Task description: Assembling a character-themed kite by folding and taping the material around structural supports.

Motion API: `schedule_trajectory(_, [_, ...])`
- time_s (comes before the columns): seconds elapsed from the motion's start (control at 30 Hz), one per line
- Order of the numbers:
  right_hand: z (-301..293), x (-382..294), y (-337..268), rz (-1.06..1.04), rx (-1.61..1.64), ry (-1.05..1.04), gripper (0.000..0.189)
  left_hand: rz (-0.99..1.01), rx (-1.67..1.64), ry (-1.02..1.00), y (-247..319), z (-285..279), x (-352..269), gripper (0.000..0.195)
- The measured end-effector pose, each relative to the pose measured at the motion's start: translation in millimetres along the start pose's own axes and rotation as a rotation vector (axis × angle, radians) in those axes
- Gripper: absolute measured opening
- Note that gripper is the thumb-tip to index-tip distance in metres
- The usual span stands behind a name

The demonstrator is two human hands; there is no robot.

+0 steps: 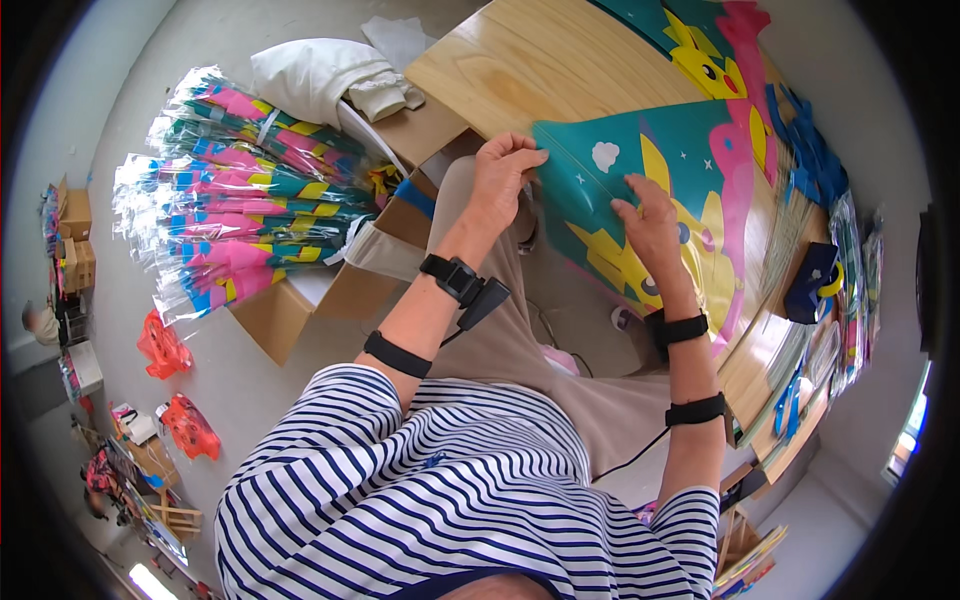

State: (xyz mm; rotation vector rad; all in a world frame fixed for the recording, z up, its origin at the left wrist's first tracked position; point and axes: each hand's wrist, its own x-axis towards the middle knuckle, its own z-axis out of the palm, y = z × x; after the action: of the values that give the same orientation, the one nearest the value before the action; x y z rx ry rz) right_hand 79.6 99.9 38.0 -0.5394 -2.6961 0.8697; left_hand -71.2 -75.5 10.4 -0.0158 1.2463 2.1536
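A teal, yellow and pink printed kite sail point(600, 180) with a yellow cartoon character lies partly on the wooden table and hangs over its edge above my lap. My left hand point(504, 169) pinches the sail's upper left corner between thumb and fingers. Near a seam line in the teal part, my right hand point(649, 217) has thumb and fingertips on the sheet; whether it pinches a fold cannot be made out. Another printed sheet point(660, 45) of the same kind lies at the table's far side.
Left of my knees, an open cardboard box point(360, 289) bears several bundles of folded printed kites in clear wrap point(247, 217) and a white cloth point(307, 75). On the right are blue strips point(810, 150), thin rods point(784, 232), a tape dispenser point(814, 281) and blue-handled scissors point(787, 405).
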Motion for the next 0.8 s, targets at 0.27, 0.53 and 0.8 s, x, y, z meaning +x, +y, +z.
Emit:
schedule_trajectory(0.27, [-28.6, 72.1, -43.8, -0.229, 0.059, -0.001, 0.039, -0.028, -0.186, -0.191, 1.2, 12.3, -5.7, 0.01])
schedule_trajectory(0.53, [-23.0, 125.4, -57.3, 0.064, 0.343, -0.642, 0.025, -0.017, -0.196, -0.28, 5.4, 18.0, -11.8, 0.01])
schedule_trajectory(0.8, [-16.2, 120.7, -59.1, 0.096, 0.428, -0.574, 0.014, -0.102, -0.189, -0.119, 31.2, 21.3, -0.6, 0.006])
